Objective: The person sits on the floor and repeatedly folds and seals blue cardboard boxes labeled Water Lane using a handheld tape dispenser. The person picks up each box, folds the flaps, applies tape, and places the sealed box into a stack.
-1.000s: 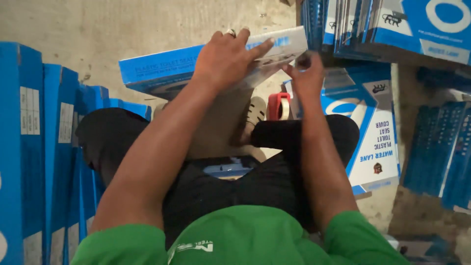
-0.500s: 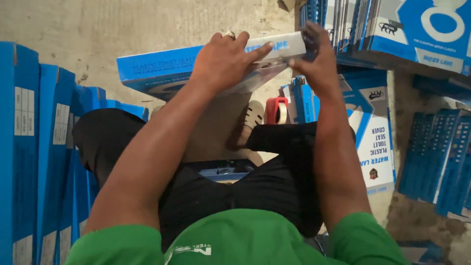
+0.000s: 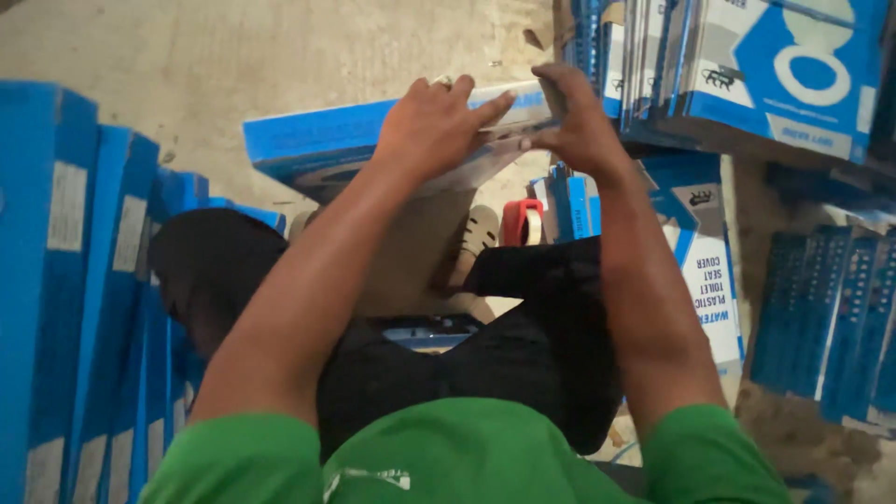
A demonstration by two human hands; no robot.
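Bare concrete floor [image 3: 280,56], dusty, with blue cartons around the seated person on every side. Left hand [image 3: 439,126] lies palm-down on top of a flat blue box [image 3: 317,145], fingers stretched forward and slightly spread, index finger pointing toward the right hand; it presses on the box rather than closing around it. Left forearm runs straight from the green sleeve [image 3: 233,457] up to the box. Right hand [image 3: 579,126] is at the box's right end, just beside the left hand, fingers bent and thumb tip at the box edge; it appears to pinch the end flap, but the contact is hidden behind the fingers, so how firm the hold is cannot be told. The box is held tilted above the knees, out in front of both hands' wrists. Below the right hand, a red tape dispenser [image 3: 523,222] sits on the floor, partly hidden by the box and by a small upright blue carton [image 3: 569,205]. A sandalled foot [image 3: 476,233] shows under the box; the other foot is mostly covered. Left of the left arm stands a row of blue boxes [image 3: 75,280], cut off by the frame. Right of the right arm a stack of blue cartons [image 3: 747,65] is cropped at the top edge. Motion blur softens all box detail.
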